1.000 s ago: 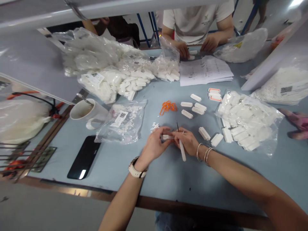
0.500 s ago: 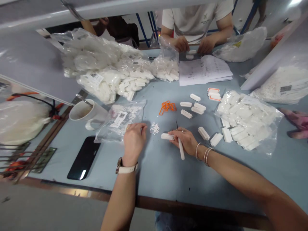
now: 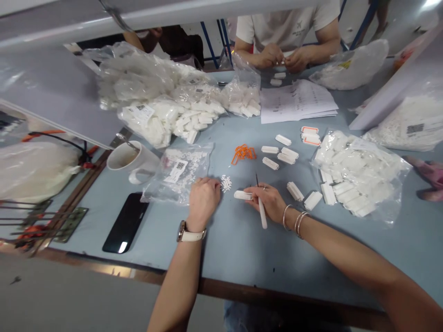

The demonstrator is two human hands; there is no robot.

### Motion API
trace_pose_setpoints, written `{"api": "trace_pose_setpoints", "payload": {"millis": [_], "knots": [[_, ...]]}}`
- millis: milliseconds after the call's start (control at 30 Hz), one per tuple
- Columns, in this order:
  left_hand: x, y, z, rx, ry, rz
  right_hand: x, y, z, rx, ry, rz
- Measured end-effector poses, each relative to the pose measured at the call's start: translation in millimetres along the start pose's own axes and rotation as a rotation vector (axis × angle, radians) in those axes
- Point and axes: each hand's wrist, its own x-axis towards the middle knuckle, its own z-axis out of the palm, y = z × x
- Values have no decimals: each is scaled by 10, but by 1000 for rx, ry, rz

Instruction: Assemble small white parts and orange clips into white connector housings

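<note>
My left hand (image 3: pixel 204 201) is closed at the left edge of a small pile of tiny white pieces (image 3: pixel 226 183); whatever its fingertips may pinch is too small to make out. My right hand (image 3: pixel 269 203) grips a white-handled tool (image 3: pixel 262 215) with a thin dark tip pointing up and away. Its fingertips also touch the right end of a white plastic casing (image 3: pixel 242 195) lying on the table. Beyond the pile lie tangled orange frames (image 3: pixel 243 153). Several white casings (image 3: pixel 270 163) are spread to the right of them.
A mug (image 3: pixel 131 160) with a spoon and a black phone (image 3: pixel 125 223) are at the left. Bags of white parts (image 3: pixel 360 173) stand right and back left. Papers (image 3: pixel 297 101) lie before a person (image 3: pixel 287 37) across the table, whose hands hold a small white part.
My left hand has moved right, closer to the tiny white pieces. The person's hands opposite have come together. The whole view has shifted slightly. My right hand keeps its grip on the tool.
</note>
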Motion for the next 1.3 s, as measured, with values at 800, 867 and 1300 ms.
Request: {"api": "trace_pose_setpoints", "payload": {"millis": [800,867,1300], "knots": [[-70,387,-69,-822,-112,136,17,-33,-17,119,73,117],[-68,391,-63,-826,-116,140,19,-32,-18,113,63,112],[-92,455,-30,-1016,-269,-32,29,-50,-31,31,27,99]]}}
